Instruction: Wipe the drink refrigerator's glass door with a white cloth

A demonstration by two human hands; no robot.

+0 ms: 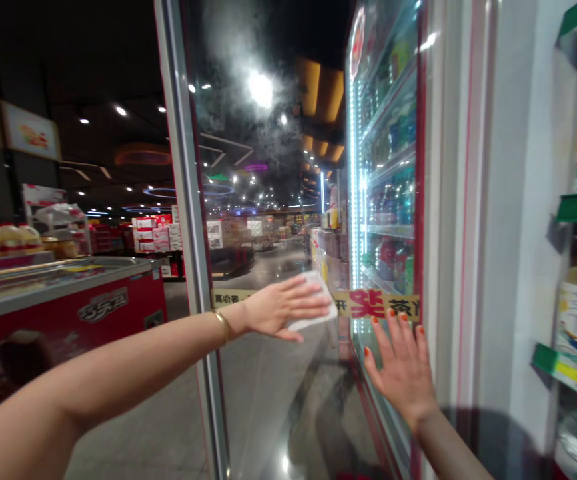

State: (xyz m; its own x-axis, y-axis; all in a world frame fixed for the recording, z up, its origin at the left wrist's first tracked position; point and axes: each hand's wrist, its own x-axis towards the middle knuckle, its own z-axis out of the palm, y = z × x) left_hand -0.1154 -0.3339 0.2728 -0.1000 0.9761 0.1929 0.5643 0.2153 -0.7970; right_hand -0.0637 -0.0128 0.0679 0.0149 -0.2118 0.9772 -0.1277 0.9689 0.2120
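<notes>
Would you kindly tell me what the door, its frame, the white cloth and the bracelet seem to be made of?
The door looks like clear glass, glossy: lights reflect in it and the aisle shows through; its frame seems silvery metal, perhaps coated plastic. The cloth under the left hand looks like soft white fabric or paper, matte. The bracelet seems shiny gold-coloured metal.

You are standing in a supermarket, drink coolers (388, 167) glowing beside you, a red freezer (68, 307) sitting across the aisle, stacked boxes (151, 233) and lights (121, 111) stretching away behind the door (248, 167)
</notes>
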